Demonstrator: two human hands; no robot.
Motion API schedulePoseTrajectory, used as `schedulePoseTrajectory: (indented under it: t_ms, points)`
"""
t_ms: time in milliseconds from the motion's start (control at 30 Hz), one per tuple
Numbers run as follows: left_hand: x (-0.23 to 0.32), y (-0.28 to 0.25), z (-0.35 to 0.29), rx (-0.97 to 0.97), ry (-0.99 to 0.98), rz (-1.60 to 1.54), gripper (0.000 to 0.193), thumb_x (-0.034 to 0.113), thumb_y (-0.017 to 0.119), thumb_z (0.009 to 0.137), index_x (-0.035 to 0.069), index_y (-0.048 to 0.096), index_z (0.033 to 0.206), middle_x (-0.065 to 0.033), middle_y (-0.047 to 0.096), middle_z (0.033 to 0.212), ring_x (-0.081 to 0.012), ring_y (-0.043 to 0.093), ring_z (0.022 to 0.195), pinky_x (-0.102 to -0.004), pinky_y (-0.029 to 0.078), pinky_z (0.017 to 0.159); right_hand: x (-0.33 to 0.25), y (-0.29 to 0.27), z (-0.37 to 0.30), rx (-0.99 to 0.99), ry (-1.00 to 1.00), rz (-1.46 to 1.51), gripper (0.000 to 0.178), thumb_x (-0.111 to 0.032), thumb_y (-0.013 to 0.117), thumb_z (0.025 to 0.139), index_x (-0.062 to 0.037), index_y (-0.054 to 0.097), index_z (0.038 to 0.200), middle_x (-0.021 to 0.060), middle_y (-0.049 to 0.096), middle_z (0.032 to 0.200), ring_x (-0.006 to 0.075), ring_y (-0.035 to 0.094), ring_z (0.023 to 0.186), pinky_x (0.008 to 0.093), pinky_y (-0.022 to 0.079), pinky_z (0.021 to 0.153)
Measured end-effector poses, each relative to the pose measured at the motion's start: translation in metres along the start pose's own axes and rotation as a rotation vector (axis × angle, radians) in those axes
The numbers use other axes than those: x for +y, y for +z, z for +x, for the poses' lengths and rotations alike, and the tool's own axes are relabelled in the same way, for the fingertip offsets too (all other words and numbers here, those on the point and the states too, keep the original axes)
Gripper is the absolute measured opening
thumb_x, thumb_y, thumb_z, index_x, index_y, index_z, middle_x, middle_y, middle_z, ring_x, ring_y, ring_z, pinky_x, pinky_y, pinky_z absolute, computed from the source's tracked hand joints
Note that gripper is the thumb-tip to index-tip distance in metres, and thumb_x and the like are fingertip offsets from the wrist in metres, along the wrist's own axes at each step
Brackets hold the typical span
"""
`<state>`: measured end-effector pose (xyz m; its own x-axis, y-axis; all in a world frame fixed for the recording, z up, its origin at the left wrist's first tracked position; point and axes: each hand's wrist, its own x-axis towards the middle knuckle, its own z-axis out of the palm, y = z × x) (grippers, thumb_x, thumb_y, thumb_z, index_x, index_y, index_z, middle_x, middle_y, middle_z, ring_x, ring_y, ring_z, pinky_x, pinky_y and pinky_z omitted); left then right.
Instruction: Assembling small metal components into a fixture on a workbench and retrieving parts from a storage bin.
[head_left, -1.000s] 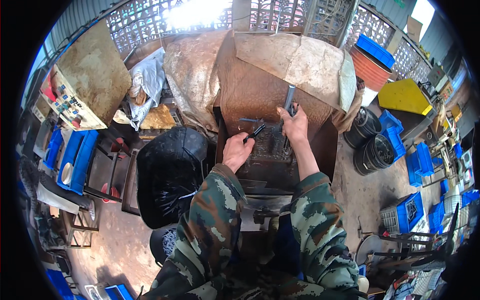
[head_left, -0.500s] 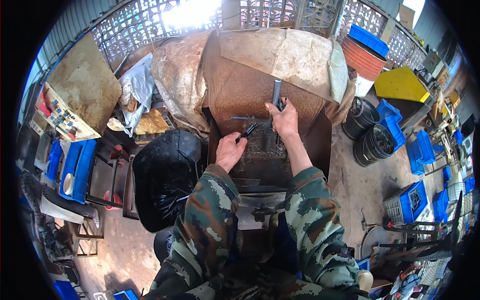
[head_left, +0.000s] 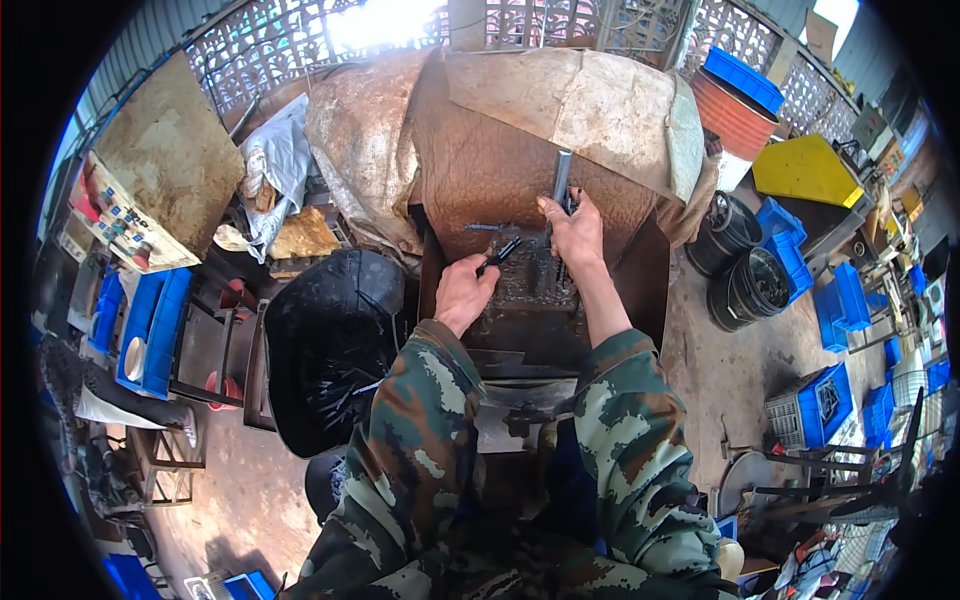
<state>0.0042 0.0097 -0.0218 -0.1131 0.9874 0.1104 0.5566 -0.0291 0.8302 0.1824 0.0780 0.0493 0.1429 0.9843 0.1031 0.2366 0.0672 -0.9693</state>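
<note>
My left hand is closed on a slim dark metal piece that points up and to the right over the wet work surface. My right hand is wrapped round an upright grey metal bar, whose top stands out above the thumb. Beside the bar, a small dark part shows between the right thumb and fingers. What lies under the right palm is hidden. Brown, stained sheeting hangs behind both hands.
Left of my forearm stands a black container with thin metal pieces in it. A control box is at far left. Black buckets, blue bins and a red-and-white drum stand to the right. A metal side panel flanks the work surface.
The whole view has shifted slightly. Both hands keep their grips, and the dark piece in my left hand looks a little closer to the bar.
</note>
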Motion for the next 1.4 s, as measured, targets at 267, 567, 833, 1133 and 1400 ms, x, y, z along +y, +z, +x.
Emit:
schedulePoseTrajectory:
  t_ms: [267, 567, 833, 1133, 1400]
  points:
    - [0.0019, -0.0013, -0.0005, -0.001, -0.014, -0.024, 0.026, 0.027, 0.062, 0.089, 0.004, 0.069, 0.099, -0.0220, 0.067, 0.080, -0.0417, 0.066, 0.081, -0.0452, 0.051, 0.074, 0.0023, 0.0008, 0.0034, -0.057, -0.003, 0.037, 0.033, -0.023, 0.074, 0.091, -0.0008, 0.054, 0.105, 0.0048, 0.066, 0.076, 0.0089, 0.045, 0.040, 0.0275, 0.038, 0.037]
    - [0.0030, 0.0031, -0.0023, 0.063, 0.026, -0.032, 0.025, 0.023, 0.064, 0.088, 0.000, 0.069, 0.095, -0.0173, 0.063, 0.071, -0.0236, 0.059, 0.064, -0.0375, 0.047, 0.066, 0.0056, -0.0001, 0.0053, -0.041, 0.003, 0.020, 0.031, -0.022, 0.074, 0.091, -0.0019, 0.055, 0.106, 0.0055, 0.068, 0.081, 0.0087, 0.045, 0.041, 0.0275, 0.038, 0.037]
    - [0.0051, 0.0003, -0.0022, 0.028, 0.019, -0.030, 0.027, 0.025, 0.064, 0.088, 0.000, 0.069, 0.099, -0.0199, 0.065, 0.077, -0.0322, 0.062, 0.074, -0.0413, 0.049, 0.070, 0.0030, -0.0024, 0.0024, -0.054, 0.009, 0.013, 0.033, -0.022, 0.074, 0.091, -0.0017, 0.055, 0.108, 0.0047, 0.069, 0.082, 0.0092, 0.047, 0.042, 0.0276, 0.039, 0.038]
    - [0.0046, -0.0032, 0.0020, 0.043, 0.018, -0.014, 0.030, 0.027, 0.062, 0.088, 0.004, 0.070, 0.105, -0.0234, 0.069, 0.089, -0.0408, 0.068, 0.089, -0.0445, 0.052, 0.079, 0.0030, 0.0013, 0.0063, -0.050, -0.014, -0.007, 0.039, -0.022, 0.074, 0.090, 0.0015, 0.055, 0.114, 0.0082, 0.071, 0.088, 0.0102, 0.048, 0.043, 0.0284, 0.041, 0.040]
    - [0.0058, -0.0026, 0.0019, 0.038, 0.009, -0.011, 0.034, 0.026, 0.064, 0.088, 0.002, 0.069, 0.112, -0.0231, 0.071, 0.093, -0.0380, 0.069, 0.091, -0.0418, 0.052, 0.081, 0.0043, 0.0011, 0.0044, -0.049, -0.015, -0.015, 0.039, -0.023, 0.074, 0.090, 0.0019, 0.055, 0.113, 0.0090, 0.072, 0.089, 0.0105, 0.048, 0.043, 0.0285, 0.042, 0.040]
